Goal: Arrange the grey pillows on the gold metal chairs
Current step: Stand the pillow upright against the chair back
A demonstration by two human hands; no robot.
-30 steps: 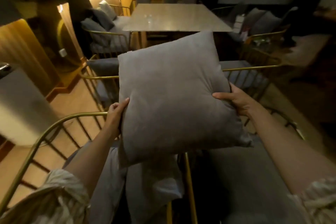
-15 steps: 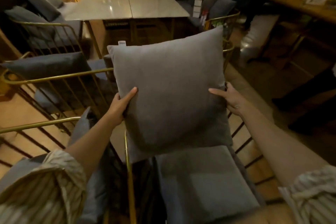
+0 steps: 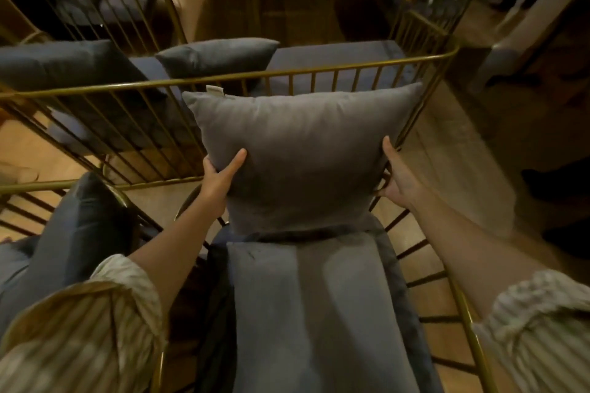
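Standing upright between the left hand point(image 3: 220, 180) and right hand point(image 3: 396, 179), both clamped on its side edges, the pillow point(image 3: 303, 156) has its bottom edge touching the seat cushion point(image 3: 319, 297) just below the grip.

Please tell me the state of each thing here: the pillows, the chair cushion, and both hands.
Held grey pillow: upright, bottom edge on the seat cushion.
Seat cushion: flat on the gold chair.
Left hand: grip on the pillow's left edge.
Right hand: grip on the pillow's right edge.
Far pillow: lying on the next chair, untouched.
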